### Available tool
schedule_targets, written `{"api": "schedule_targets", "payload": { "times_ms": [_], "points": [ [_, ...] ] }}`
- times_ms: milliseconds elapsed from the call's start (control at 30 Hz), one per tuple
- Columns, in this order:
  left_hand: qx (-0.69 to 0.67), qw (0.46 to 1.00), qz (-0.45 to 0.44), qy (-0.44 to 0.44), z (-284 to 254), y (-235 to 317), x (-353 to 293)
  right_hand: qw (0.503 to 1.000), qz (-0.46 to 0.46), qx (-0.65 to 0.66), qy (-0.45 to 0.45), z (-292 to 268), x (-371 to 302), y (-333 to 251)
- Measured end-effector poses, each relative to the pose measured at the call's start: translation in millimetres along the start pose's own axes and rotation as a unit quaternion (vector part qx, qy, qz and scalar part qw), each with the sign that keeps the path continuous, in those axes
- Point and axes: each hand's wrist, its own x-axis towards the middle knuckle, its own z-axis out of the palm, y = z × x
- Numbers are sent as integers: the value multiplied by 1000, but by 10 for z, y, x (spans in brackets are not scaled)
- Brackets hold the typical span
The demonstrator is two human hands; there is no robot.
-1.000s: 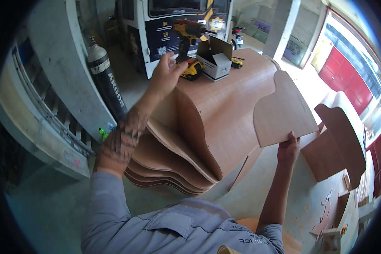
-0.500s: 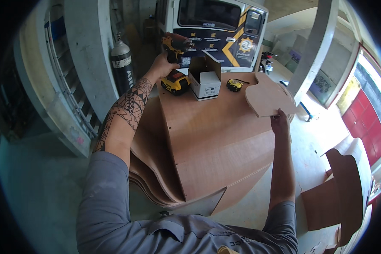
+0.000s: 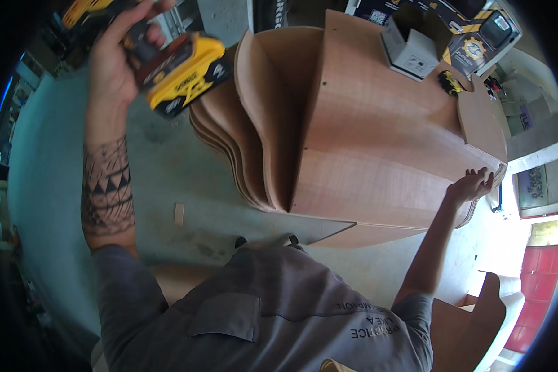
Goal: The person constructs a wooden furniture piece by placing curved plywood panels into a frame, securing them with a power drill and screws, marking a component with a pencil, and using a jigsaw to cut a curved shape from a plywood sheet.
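Note:
My left hand (image 3: 115, 62) is wrapped round the handle of a yellow and black cordless drill (image 3: 189, 74), held up at the left over the floor. Its battery base faces me, and the top of the drill runs toward the picture's rim. My right hand (image 3: 471, 185) hangs over the right side of a large plywood piece (image 3: 378, 136), its fingers loosely bent and apart with nothing in them. Just beyond that hand lies a flat wooden panel with a curved edge (image 3: 485, 118). On the plywood stand an open white box (image 3: 412, 53) and a yellow tape measure (image 3: 451, 82).
Several wavy-edged plywood sheets (image 3: 229, 130) form the left side of the large piece. A small wooden block (image 3: 179, 214) lies on the floor. Another curved plywood piece (image 3: 490, 310) stands at the lower right. Behind the far edge is a dark van (image 3: 465, 53).
The drill has come off the plywood top and moved left, closer to me, in my left hand. My right hand has let go of the wooden panel. The view has turned left and down.

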Motion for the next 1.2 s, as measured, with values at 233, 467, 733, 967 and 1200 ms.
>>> {"api": "schedule_targets", "payload": {
  "times_ms": [233,467,733,967,1200],
  "points": [
    [-94,960,-226,133,-1170,-1020,-2501,813,-46,-78,-576,442,-2757,-744],
    [-35,921,-388,17,-991,-2405,-3937,668,-123,-343,-648,1047,-4031,-651],
    [107,929,-340,-100,-588,-3271,-4322,653,-76,-372,-655,1053,-4353,-472],
    [84,936,-336,-60,-394,-3554,-4400,652,-102,-366,-656,1024,-4263,-326],
    [42,921,-384,-55,-224,-3754,-4455,661,-92,-362,-651,1025,-4261,-274]
  ]
}}
